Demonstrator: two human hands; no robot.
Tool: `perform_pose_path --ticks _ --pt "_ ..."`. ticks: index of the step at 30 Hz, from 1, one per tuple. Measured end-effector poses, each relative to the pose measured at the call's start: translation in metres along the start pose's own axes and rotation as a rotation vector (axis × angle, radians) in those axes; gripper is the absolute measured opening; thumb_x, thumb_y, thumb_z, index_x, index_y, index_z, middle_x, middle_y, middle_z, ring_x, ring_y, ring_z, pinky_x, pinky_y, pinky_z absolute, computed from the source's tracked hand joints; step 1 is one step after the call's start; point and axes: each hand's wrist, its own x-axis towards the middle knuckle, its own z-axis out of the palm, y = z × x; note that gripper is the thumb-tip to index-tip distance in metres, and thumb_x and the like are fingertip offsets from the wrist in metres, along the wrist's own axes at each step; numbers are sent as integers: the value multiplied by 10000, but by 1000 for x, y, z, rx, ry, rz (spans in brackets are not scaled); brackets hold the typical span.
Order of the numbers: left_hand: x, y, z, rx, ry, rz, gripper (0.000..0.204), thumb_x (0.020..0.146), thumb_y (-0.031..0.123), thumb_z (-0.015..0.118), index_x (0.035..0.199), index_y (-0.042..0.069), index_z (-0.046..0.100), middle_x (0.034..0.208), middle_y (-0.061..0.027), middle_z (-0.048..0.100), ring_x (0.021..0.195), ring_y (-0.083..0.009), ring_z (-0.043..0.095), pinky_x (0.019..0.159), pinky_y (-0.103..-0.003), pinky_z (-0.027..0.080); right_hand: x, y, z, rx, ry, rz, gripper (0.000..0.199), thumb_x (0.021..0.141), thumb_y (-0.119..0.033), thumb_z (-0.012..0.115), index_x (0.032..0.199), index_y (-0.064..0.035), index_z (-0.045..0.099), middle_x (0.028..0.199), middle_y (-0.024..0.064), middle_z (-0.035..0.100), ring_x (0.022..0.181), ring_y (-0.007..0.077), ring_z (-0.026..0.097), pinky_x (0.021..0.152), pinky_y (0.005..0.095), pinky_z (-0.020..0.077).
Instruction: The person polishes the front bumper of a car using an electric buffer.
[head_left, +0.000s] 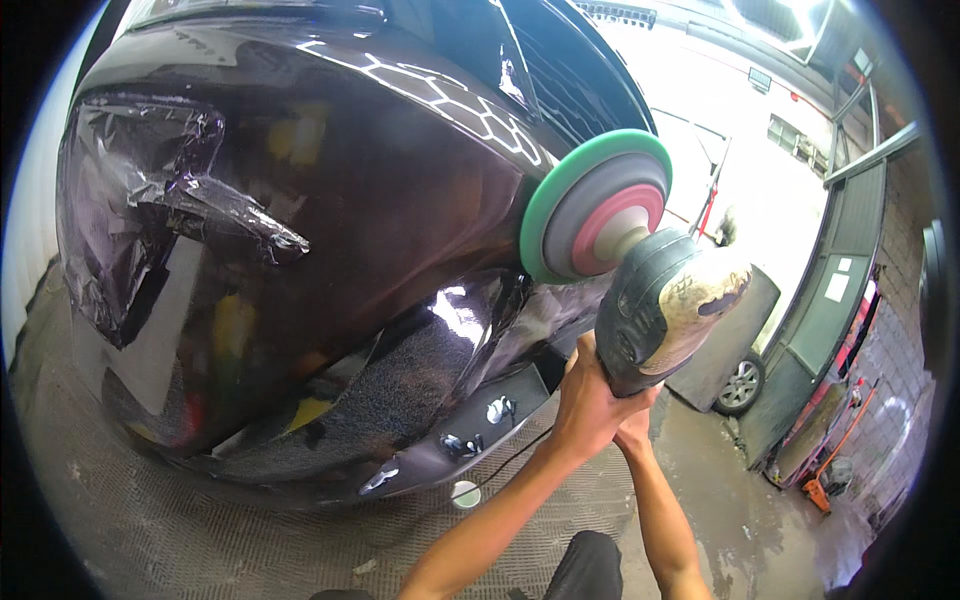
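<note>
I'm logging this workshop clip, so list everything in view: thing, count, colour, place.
car body: one, glossy black, fills left and centre
plastic film: one, clear and crinkled, taped over the car's left side
polisher: one, dark grey, worn, centre right
foam pad: one, green rim, on the polisher, against the car
other car's wheel: one, silver, right
floor: grey, wet, below
left hand: one, gripping the polisher
right hand: one, behind the left, on the polisher

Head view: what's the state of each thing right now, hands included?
Polisher: held up, green pad against the car's black panel.
Left hand: shut on the polisher's grip.
Right hand: mostly hidden behind the left, at the same grip.
Headlight: covered with plastic film.
Cord: hanging slack.
</note>
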Motion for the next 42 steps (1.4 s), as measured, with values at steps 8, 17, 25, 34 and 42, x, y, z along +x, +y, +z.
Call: perform_pose_path --ticks 8,17,25,34,42 --pt "1 -9 5 106 -43 -71 790 834 414 897 1315 -31 456 1189 -252 693 1176 -442 669 1089 -647 371 20 -32 -15 250 -14 99 752 821 -247 866 1424 37 518 1370 173 636 1257 299 630 1109 442 474" --pt "8 -21 5 188 -58 19 874 824 456 916 1364 -45 445 1240 -256 669 1166 -464 656 1026 -547 483 34 -7 -15 109 -18 -73 812 748 -251 929 1402 32 539 1382 164 625 1262 288 619 1098 449 478" --pt "18 2 -4 86 -21 57 895 828 411 917 1427 -32 420 1307 -246 635 1247 -453 617 1077 -531 447 55 -20 -33 -261 -13 -370 912 696 -271 969 1434 36 530 1403 172 616 1323 305 598 1132 471 443" --pt "15 2 -12 -70 -49 94 907 799 339 929 1413 -24 370 1260 -263 626 1217 -499 590 1054 -557 434 61 -35 -34 -116 -79 -346 963 697 -262 983 1446 34 455 1385 151 620 1297 260 607 1144 465 431" --pt "14 7 -17 82 -34 131 874 835 389 900 1417 -12 387 1274 -243 628 1240 -486 595 1086 -595 399 57 -42 -27 161 -60 -175 934 685 -270 969 1444 17 508 1373 156 637 1303 277 613 1159 474 419"
